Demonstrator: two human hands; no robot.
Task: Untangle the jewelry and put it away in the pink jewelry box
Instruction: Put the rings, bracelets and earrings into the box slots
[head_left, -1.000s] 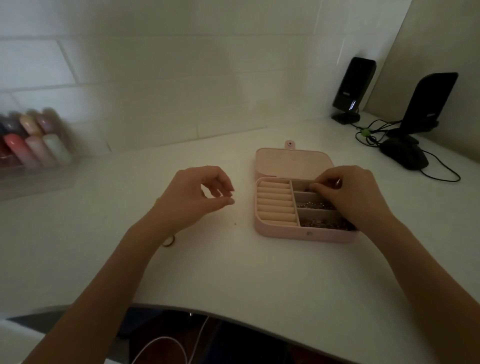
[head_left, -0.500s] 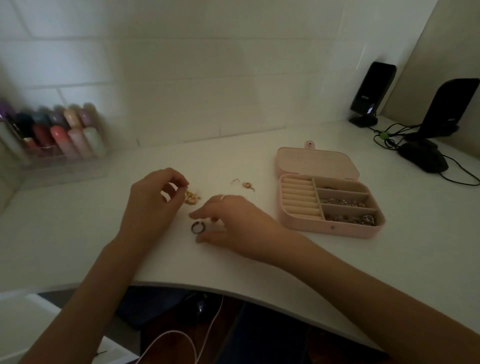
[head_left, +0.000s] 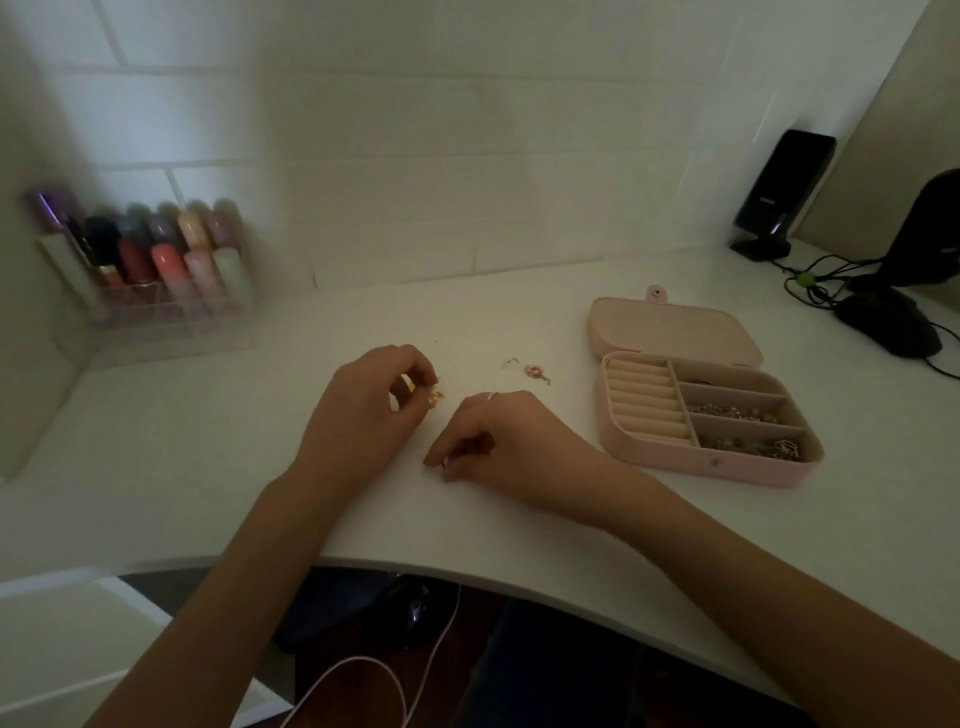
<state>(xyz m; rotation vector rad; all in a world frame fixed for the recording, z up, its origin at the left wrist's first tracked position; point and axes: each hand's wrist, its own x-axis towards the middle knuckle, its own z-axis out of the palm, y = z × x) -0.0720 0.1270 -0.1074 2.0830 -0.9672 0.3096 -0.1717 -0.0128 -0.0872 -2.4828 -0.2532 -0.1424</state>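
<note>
Two hands working mid-tabletop (head_left: 519, 519): left hand (head_left: 363, 415) pinching blurred gold jewelry (head_left: 435, 396); right hand (head_left: 498, 441) curling fingertips down, contents hidden. Sitting open toward right edge, pink jewelry box (head_left: 701, 467).

White desk (head_left: 519, 519): open pink jewelry box (head_left: 753, 470), loose earrings (head_left: 535, 372), speakers (head_left: 779, 197).

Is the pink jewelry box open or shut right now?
Open: the pink jewelry box has its lid folded back flat, compartments exposed.
</note>
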